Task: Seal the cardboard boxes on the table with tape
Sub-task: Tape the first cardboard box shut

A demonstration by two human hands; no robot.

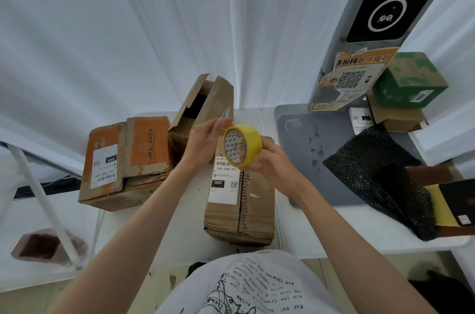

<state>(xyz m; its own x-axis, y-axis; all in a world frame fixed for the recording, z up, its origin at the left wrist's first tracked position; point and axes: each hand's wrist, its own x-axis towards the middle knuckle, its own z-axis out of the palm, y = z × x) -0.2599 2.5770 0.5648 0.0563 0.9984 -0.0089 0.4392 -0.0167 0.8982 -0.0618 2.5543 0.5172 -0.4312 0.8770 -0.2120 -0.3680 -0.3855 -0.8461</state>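
Observation:
A yellow tape roll [250,141] is held up above the table between both hands. My right hand [276,164] grips it from below and the right, fingers curled round its rim. My left hand [207,140] touches its upper left edge with the fingertips. Right under the roll lies a brown cardboard box [253,208] with a white label and its flaps closed. An orange and brown box [128,159] lies to the left. An open box [203,105] stands tilted behind, flaps up.
A grey stand base [308,156] with a tall pillar sits on the white table [180,231] at right. Black bubble wrap [380,172], a green box [408,82] and dark flat items lie far right. A white curtain hangs behind.

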